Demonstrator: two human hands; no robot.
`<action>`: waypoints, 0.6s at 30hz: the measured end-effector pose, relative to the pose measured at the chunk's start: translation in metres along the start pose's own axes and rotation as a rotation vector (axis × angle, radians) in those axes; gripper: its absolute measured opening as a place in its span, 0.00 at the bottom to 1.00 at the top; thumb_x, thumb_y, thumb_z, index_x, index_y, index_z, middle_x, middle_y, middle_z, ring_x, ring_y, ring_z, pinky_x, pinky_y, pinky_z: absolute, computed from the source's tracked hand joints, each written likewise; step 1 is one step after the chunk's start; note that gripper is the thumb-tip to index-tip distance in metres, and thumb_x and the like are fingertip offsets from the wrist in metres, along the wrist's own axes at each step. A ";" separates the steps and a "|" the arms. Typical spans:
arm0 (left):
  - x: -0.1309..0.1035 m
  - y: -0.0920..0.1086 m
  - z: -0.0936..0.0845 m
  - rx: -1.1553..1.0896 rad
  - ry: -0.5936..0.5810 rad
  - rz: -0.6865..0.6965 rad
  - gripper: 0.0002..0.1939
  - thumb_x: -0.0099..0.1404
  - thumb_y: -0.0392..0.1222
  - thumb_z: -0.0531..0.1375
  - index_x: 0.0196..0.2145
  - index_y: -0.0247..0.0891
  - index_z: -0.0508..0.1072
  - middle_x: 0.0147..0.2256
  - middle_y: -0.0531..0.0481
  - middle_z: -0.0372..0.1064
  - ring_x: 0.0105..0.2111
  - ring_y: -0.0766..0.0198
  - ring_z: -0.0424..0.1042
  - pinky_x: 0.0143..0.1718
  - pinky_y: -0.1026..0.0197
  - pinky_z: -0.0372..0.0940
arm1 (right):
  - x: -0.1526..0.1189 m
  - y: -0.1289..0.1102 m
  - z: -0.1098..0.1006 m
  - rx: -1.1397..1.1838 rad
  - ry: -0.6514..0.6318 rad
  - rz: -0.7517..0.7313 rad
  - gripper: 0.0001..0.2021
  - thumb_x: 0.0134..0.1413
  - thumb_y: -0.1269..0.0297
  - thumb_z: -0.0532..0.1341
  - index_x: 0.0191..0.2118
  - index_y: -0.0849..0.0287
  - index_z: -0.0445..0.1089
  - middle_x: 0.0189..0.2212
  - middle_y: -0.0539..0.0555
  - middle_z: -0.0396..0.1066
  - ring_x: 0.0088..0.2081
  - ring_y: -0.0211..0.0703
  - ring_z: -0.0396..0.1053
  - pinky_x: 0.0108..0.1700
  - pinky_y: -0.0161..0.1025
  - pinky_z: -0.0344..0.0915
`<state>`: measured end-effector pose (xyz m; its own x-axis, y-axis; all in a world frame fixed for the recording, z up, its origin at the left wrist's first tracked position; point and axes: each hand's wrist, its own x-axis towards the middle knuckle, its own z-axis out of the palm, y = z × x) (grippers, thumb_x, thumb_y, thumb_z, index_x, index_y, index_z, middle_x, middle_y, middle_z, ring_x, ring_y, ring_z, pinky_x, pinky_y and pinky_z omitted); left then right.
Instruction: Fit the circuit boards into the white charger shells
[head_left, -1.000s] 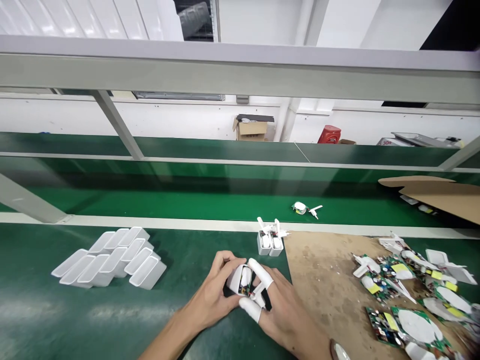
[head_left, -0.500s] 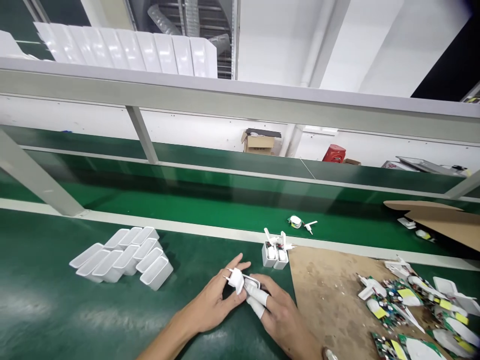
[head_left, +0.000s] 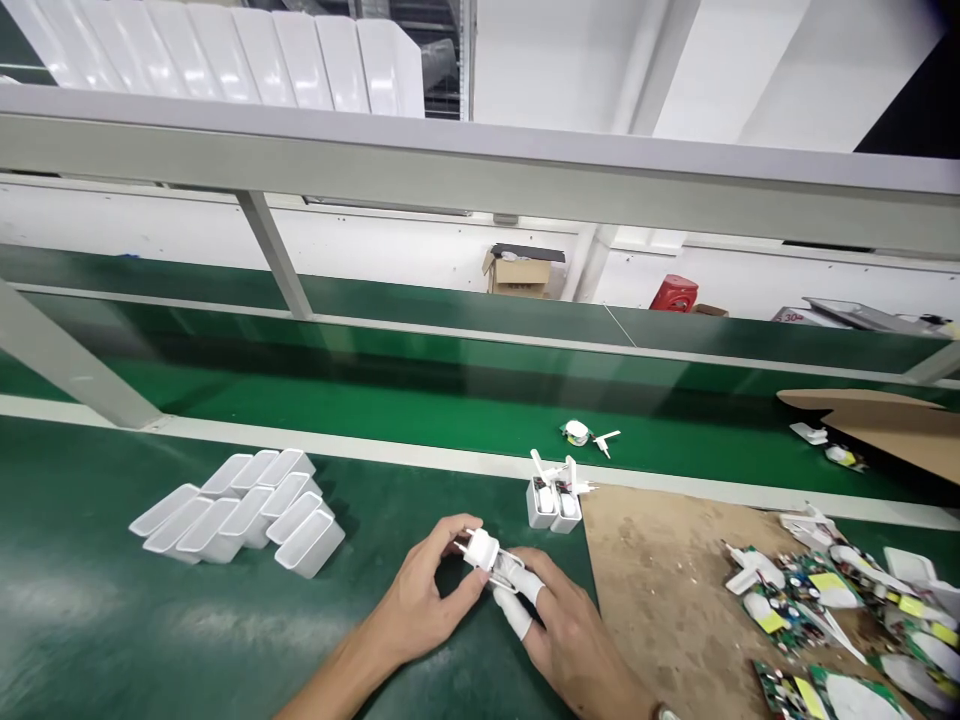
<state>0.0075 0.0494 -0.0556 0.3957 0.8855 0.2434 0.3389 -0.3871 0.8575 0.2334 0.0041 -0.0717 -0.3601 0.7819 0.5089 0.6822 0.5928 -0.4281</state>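
Note:
A white two-pin power plug [head_left: 481, 549] is pinched between the thumb and fingers of my left hand [head_left: 420, 595], its pins pointing left. My right hand [head_left: 570, 635], with white finger cots on some fingers, closes on a small white open-ended casing [head_left: 510, 570] right beside the plug. What lies inside the casing is mostly hidden by my fingers. Just beyond my hands stand two white casings [head_left: 553, 505] with boards, wires and plugs sticking out of their tops. To the left, several open white casings [head_left: 244, 510] lie tilted in rows on the green tabletop [head_left: 225, 640].
Circuit boards [head_left: 817, 590] with white plugs and yellow patches pile up on a cardboard sheet [head_left: 652, 600] at right. Behind a pale rail runs a green belt [head_left: 420, 410] carrying a board [head_left: 576, 432] and plug piece [head_left: 604, 441]. A shelf beam [head_left: 480, 170] crosses overhead.
The left fingers have curled in around the plug, and the plug has swung slightly right against the casing. On the belt, the board and plug piece have shifted left. The view has tilted down somewhat.

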 end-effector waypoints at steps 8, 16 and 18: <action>0.003 0.000 0.000 -0.038 -0.005 -0.003 0.17 0.72 0.40 0.62 0.57 0.46 0.67 0.45 0.50 0.75 0.43 0.61 0.78 0.50 0.58 0.74 | 0.012 -0.009 -0.006 -0.049 -0.025 -0.005 0.17 0.69 0.73 0.53 0.58 0.55 0.69 0.48 0.60 0.78 0.40 0.53 0.81 0.40 0.48 0.82; 0.003 -0.005 -0.001 -0.046 -0.020 -0.041 0.17 0.72 0.41 0.62 0.57 0.46 0.68 0.43 0.50 0.75 0.42 0.60 0.78 0.50 0.56 0.75 | 0.000 0.005 -0.011 0.311 -0.036 0.166 0.25 0.68 0.65 0.64 0.67 0.48 0.65 0.62 0.58 0.71 0.57 0.49 0.76 0.61 0.43 0.73; 0.002 -0.006 -0.001 -0.070 0.001 -0.021 0.23 0.72 0.42 0.64 0.62 0.48 0.66 0.45 0.49 0.75 0.43 0.59 0.78 0.51 0.54 0.75 | 0.003 0.002 -0.008 0.426 -0.068 0.224 0.20 0.69 0.63 0.62 0.63 0.48 0.72 0.60 0.58 0.73 0.56 0.50 0.76 0.61 0.45 0.73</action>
<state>0.0056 0.0536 -0.0604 0.3880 0.8937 0.2254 0.2866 -0.3494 0.8921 0.2392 0.0061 -0.0648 -0.2846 0.9016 0.3258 0.4318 0.4240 -0.7961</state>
